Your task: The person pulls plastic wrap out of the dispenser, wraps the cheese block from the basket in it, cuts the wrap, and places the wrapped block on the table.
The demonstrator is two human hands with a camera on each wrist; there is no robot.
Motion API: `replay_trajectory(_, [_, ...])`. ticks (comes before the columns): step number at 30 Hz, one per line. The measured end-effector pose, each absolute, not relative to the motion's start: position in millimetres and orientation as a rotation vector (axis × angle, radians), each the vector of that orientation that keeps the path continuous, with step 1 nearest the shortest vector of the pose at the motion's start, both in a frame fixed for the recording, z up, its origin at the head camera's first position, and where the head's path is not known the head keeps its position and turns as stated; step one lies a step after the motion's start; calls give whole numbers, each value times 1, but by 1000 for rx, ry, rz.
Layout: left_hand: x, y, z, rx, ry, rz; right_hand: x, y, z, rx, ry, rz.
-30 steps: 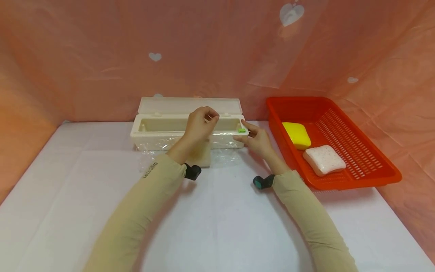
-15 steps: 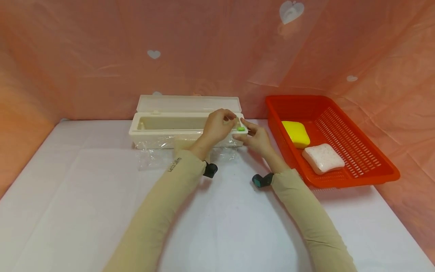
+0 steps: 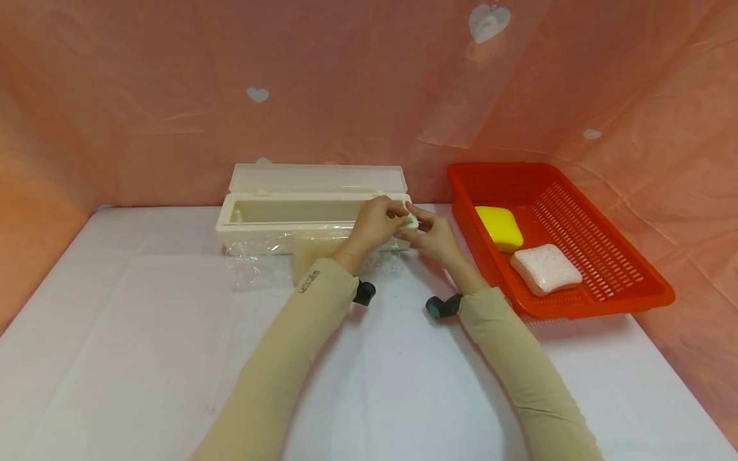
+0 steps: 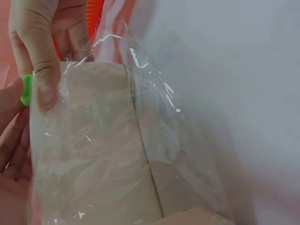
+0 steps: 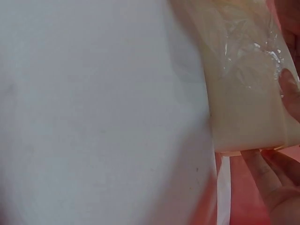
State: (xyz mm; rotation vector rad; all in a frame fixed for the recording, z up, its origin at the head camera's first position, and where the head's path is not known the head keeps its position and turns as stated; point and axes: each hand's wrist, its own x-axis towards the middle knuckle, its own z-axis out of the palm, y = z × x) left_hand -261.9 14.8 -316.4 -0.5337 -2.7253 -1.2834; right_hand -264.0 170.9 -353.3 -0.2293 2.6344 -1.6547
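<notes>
1. Box: on tabletop, left of red basket. Probably light, stiff; film likely limp, slippery.
2. Right hand grips box's basket-side end; seems soundest hold.
3. Left hand curled, fingertips pinching green slider.

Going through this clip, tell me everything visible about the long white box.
The white box, apparently plastic, lies lengthwise on the table. Its lid stands open along the far edge; the trough shows. Clear film drapes down its front. The right hand holds its right end; the left hand seems to pinch a green piece there.
</notes>
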Motion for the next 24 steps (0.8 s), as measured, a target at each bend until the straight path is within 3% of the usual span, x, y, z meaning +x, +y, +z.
replay_trajectory(9, [-266, 14, -315, -625, -2707, -1187, -257, 169, -341, -244, 2600, -1663])
replay_trajectory(24, [-265, -2, -313, -652, -2730, -1116, -265, 172, -355, -278, 2663, -1637])
